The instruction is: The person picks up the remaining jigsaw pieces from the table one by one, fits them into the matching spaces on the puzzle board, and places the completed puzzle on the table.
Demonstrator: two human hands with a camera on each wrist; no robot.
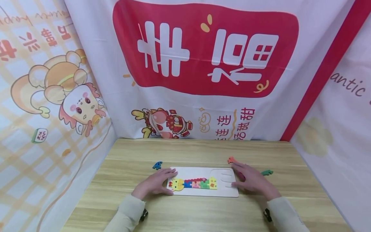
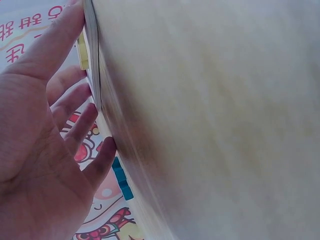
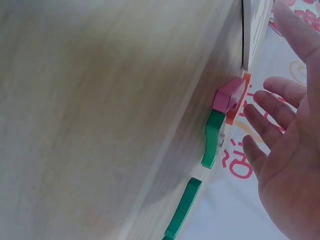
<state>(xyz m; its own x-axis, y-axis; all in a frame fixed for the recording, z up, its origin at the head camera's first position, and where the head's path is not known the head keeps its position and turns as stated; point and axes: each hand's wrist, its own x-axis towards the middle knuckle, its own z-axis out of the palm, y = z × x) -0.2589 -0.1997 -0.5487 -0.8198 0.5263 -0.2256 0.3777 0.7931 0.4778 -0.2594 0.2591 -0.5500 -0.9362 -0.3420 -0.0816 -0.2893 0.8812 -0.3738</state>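
Note:
A white puzzle board (image 1: 203,193) lies flat on the table, with a coloured giraffe head and neck (image 1: 195,183) fitted in it and bare leg-shaped outlines at its right end. My left hand (image 1: 155,182) spans the board's left end, thumb at the near side and fingers at the far side, loosely extended. At the right end rests my right hand (image 1: 251,178), its thumb touching the board and its fingers relaxed. A pink piece (image 1: 241,176) lies partly hidden under that hand. In the right wrist view, a green piece (image 3: 213,138) sits beside the pink piece (image 3: 230,95).
A blue piece (image 1: 157,165) lies beyond my left hand. An orange-red piece (image 1: 231,160) is just past the right fingertips, and a green piece (image 1: 267,172) to their right. Printed cloth (image 1: 203,96) hangs behind the wooden table (image 1: 185,151) and on both sides.

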